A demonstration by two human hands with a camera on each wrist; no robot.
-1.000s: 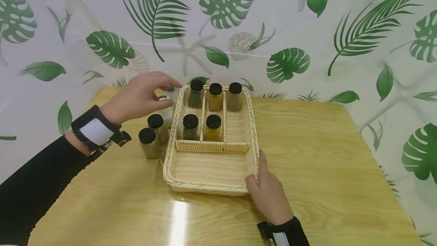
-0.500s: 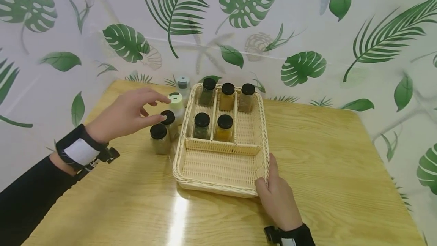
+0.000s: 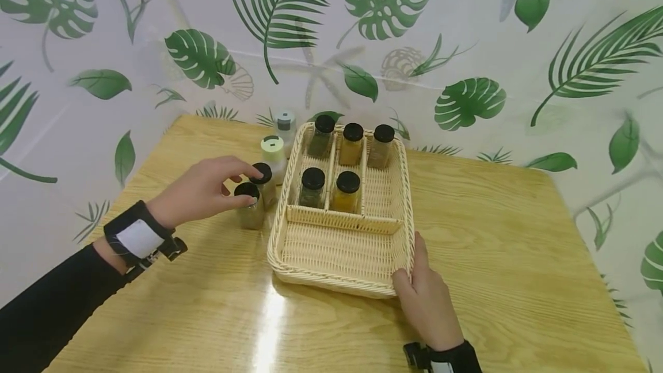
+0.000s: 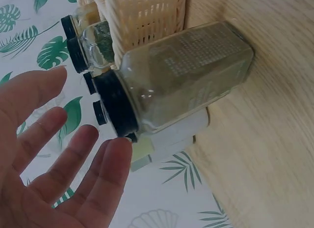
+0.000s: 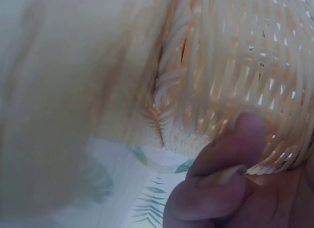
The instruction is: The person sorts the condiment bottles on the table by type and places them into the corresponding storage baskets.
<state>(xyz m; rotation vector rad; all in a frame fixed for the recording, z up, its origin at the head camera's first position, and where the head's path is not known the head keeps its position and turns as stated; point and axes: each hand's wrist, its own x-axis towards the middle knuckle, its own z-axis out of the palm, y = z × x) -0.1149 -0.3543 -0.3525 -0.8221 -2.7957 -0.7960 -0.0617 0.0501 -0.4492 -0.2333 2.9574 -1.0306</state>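
My left hand [image 3: 199,189] hovers with fingers spread at the black lid of a spice jar [image 3: 252,214], left of the basket; the left wrist view has this jar [image 4: 181,75] upright on the table, fingertips close to its lid. Just behind it stands a second black-lidded jar [image 3: 266,189]. With my right hand [image 3: 432,304] I grip the near right corner of a woven basket [image 3: 342,285], thumb over the rim; in the right wrist view the fingers [image 5: 250,139] curl against its woven wall [image 5: 225,66]. Several black-lidded jars stand in the basket's narrow rear compartments, among them a yellow-filled jar [image 3: 346,195].
Behind the two loose jars stand a bottle with a pale green cap [image 3: 273,145] and a white-capped bottle [image 3: 285,122], close along the basket's left side. The wooden table [image 3: 492,235] ends at a leaf-patterned cloth [image 3: 321,33] at the back.
My left hand has come from the rear bottles toward me, down to the front loose jar. The basket appears shifted right in view along with the whole scene; my right hand keeps its grip.
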